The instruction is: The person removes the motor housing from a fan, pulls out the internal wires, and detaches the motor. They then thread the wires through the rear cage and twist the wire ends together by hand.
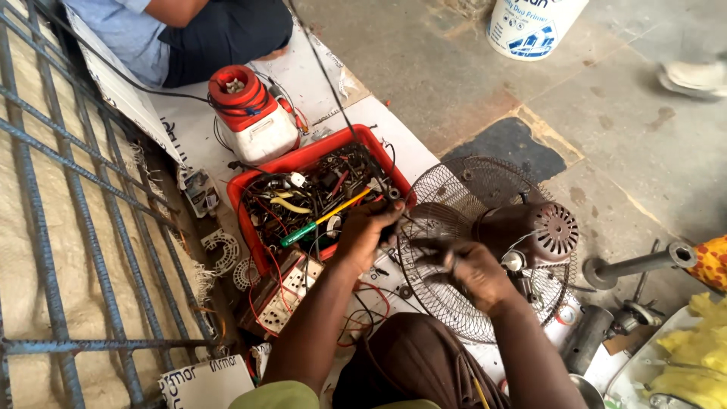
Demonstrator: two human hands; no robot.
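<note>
Tray [250,185] in front of me: bright red plastic, tangled with black, red and yellow wires. Among them a screwdriver [322,220] with a green handle and yellow shaft sleeve. Upper left of centre, a mixer base [254,113], white body with red top. Fan motor [526,231] right of centre: dark brown housing, its guard [454,189] a dark wire grille of radiating spokes (rust-toned in places). Lower centre, a switchboard [291,291], off-white with red leads. Floor [621,129] grey stone, one black patch edged in yellow. Top right, a white bucket [534,23] with blue print. Far right edge, orange cloth [714,261] with pale dots; below it, yellow material [700,348]. Left, grey-blue metal bars [68,167] over beige.
</note>
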